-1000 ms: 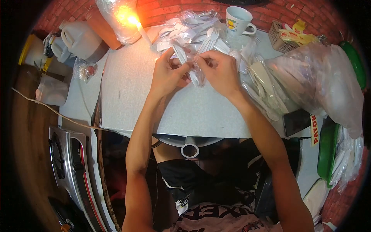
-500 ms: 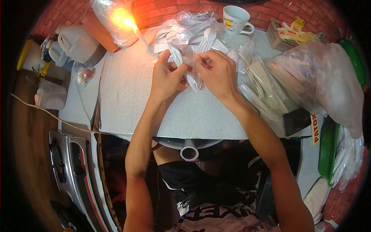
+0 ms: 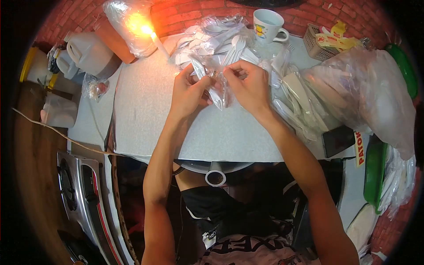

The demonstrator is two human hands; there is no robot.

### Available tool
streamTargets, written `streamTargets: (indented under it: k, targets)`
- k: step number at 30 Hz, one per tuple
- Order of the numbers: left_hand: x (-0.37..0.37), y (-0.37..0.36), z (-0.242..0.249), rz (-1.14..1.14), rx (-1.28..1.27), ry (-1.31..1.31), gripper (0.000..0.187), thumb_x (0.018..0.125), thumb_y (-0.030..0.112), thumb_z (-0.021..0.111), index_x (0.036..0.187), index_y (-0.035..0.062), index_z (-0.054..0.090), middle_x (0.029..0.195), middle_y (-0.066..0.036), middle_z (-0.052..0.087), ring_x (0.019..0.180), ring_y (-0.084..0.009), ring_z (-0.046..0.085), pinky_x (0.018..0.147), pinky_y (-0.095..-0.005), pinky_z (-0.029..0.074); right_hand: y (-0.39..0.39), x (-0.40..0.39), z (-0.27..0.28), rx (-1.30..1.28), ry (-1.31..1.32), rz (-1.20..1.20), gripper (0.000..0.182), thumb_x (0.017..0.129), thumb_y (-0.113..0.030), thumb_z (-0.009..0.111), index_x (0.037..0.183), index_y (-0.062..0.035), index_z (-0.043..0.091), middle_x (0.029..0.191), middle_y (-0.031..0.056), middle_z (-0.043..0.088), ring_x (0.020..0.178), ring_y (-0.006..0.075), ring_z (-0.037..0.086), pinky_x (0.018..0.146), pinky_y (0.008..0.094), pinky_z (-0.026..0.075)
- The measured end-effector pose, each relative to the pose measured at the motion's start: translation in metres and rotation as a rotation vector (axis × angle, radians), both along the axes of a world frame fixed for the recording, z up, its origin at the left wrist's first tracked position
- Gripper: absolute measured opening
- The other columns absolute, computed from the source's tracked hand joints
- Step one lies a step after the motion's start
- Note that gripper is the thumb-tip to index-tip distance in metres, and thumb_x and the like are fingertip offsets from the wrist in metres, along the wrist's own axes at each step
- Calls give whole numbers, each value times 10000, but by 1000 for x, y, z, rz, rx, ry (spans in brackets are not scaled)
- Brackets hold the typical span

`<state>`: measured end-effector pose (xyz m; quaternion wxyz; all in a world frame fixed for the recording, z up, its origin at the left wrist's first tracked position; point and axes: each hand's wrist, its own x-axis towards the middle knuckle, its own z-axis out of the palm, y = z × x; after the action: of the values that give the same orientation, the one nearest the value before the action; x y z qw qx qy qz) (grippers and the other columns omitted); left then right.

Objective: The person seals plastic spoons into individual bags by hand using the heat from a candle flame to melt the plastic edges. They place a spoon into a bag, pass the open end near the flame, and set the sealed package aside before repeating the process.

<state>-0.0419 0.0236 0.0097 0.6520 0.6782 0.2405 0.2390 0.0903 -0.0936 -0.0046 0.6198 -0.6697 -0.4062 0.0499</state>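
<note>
My left hand (image 3: pixel 189 93) is closed around some white plastic cutlery (image 3: pixel 215 100), which slants between thumb and fingers; its exact pieces are hard to make out. A clear plastic wrapper (image 3: pixel 226 90) lies around or against the cutlery. Thumb and fingertips of my right hand (image 3: pixel 249 86) pinch the wrapper's right side. Just beyond both hands is a heap of white plastic spoons (image 3: pixel 190 46) and clear bags. White plastic forks (image 3: pixel 235 49) lie at the heap's near side.
A lit candle (image 3: pixel 160 46) burns left of the heap. Behind stands a white mug (image 3: pixel 267 28). To the right are a basket (image 3: pixel 316 48), large plastic bags (image 3: pixel 349 84) and a dark phone (image 3: pixel 338 141). Jugs (image 3: pixel 95 53) and a gas stove (image 3: pixel 79 190) are at left.
The cutlery in my left hand has moved slightly down and left. More of the clear wrapper shows between my hands. The whole view has shifted a little.
</note>
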Motion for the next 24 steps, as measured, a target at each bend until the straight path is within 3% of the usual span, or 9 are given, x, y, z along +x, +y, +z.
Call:
streamTargets:
  k: [5,11,14,17,19,20,22,23,24]
  targets:
    - [3,-9,4,41,-57,-31,265,888,54,617,1142,-20,604,806,-126,742,536,-148,670,419,-239,510,3,-3,-4,44,79,-37,215,851,-178,733,871,35,748,768,146,746,670,202,714,653,338,551]
    - [2,-10,-2,107,-67,-128,136,908,32,556,1043,30,535,912,-135,747,805,-246,747,631,-348,625,7,18,-14,144,266,-184,210,880,-170,718,922,36,734,745,90,721,660,165,681,621,330,534]
    - [0,1,-1,74,-47,-246,95,931,45,547,1004,57,487,1053,-176,731,932,-311,746,754,-385,626,0,29,-10,209,406,-59,227,959,-199,681,984,24,715,815,55,685,670,85,615,555,277,535]
    - [-8,2,2,-189,-243,-361,153,920,77,603,1034,21,518,1207,-222,682,940,-309,728,798,-406,634,2,39,0,236,489,-31,217,987,-202,662,1001,8,714,852,41,668,662,77,592,544,256,536]
    - [-20,11,12,-553,-345,-258,203,938,149,615,1079,12,562,1312,-229,627,982,-289,724,804,-389,619,-3,43,10,233,514,8,210,987,-201,666,1013,2,713,849,36,665,669,78,590,540,254,529]
    - [-25,17,12,-554,-347,-257,203,938,149,615,1079,12,562,1312,-229,627,982,-289,724,804,-389,619,-7,45,13,229,538,43,205,986,-200,669,1026,-4,713,845,31,663,676,80,587,535,251,522]
    - [-37,29,14,-875,-148,-131,232,958,201,610,1088,9,605,1203,-217,681,887,-276,739,727,-333,604,-11,45,16,213,571,79,203,986,-203,674,1038,-12,719,857,31,675,724,82,608,563,259,519]
    - [-43,32,15,-906,-171,25,394,920,357,660,1032,-16,599,1037,-223,704,719,-276,725,713,-335,572,-11,44,17,155,556,157,214,1001,-211,650,1064,-16,712,882,28,677,752,87,613,605,257,505]
    - [-42,36,16,-902,-173,27,394,920,357,660,1032,-16,599,1037,-223,704,719,-276,725,713,-335,572,-11,42,17,97,540,237,226,1017,-219,626,1090,-20,705,906,25,679,780,92,619,647,255,491]
